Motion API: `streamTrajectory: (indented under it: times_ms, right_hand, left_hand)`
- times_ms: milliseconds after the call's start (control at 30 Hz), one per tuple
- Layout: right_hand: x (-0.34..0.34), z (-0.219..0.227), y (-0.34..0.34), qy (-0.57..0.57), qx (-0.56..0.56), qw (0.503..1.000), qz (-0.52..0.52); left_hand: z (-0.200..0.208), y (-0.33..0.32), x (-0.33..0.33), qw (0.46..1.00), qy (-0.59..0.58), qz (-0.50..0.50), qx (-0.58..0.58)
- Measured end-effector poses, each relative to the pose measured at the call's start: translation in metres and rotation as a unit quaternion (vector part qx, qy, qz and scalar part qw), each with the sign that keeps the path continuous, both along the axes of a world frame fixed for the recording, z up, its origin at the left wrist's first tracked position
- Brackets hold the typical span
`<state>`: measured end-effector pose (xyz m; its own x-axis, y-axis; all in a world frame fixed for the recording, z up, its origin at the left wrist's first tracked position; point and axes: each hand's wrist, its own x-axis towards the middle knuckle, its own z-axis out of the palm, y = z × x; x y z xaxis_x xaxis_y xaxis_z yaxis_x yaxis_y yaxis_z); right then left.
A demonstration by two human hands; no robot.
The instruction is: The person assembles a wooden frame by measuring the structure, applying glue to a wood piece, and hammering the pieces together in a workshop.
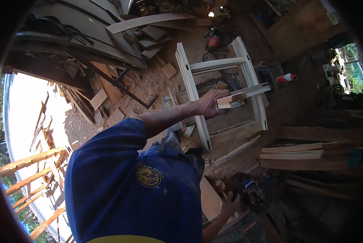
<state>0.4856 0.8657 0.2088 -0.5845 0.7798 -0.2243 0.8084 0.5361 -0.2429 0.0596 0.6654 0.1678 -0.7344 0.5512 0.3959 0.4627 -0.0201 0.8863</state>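
Over sawdust-strewn brown ground (pixel 149 83), gripping squared pale timber (pixel 226 102) with left hand (pixel 208 103) at two o'clock, apparently manoeuvring it, needing steadiness; cannot tell closure of right hand (pixel 230 206) at five.

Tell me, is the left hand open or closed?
Closed: the left hand is wrapped around a piece of pale wood.

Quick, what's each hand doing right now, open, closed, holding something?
Left hand: closed, holding a piece of wood.
Right hand: beside a dark tool; can't tell whether it's gripping.
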Motion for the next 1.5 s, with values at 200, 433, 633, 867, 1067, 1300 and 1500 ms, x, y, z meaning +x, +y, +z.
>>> streamTrajectory:
  times_ms: [200, 433, 633, 867, 1067, 1300, 1500]
  right_hand:
    - [0.142, -0.007, 0.031, 0.014, 0.097, 0.977, -0.191]
    - [0.254, -0.003, 0.092, 0.019, 0.172, 0.931, -0.321]
    - [0.322, -0.031, 0.127, 0.008, 0.132, 0.927, -0.351]
    - [0.361, -0.053, 0.136, 0.029, 0.094, 0.929, -0.358]
    - [0.391, -0.090, 0.134, 0.058, 0.099, 0.935, -0.336]
    - [0.376, -0.073, 0.140, -0.028, 0.176, 0.947, -0.267]
    - [0.319, -0.044, 0.192, 0.042, 0.184, 0.955, -0.227]
  left_hand:
    - [-0.013, -0.010, 0.007, 0.988, -0.108, 0.030, -0.108]
    - [-0.080, -0.018, 0.038, 0.983, -0.108, 0.135, -0.060]
    - [-0.139, -0.006, 0.119, 0.875, -0.170, 0.443, -0.094]
    - [-0.180, 0.061, 0.208, 0.873, -0.150, 0.396, -0.244]
    - [-0.173, 0.149, 0.238, 0.943, -0.080, 0.190, -0.262]
    - [-0.177, 0.188, 0.245, 0.942, -0.140, 0.053, -0.301]
    - [-0.199, 0.211, 0.245, 0.907, -0.186, -0.010, -0.377]
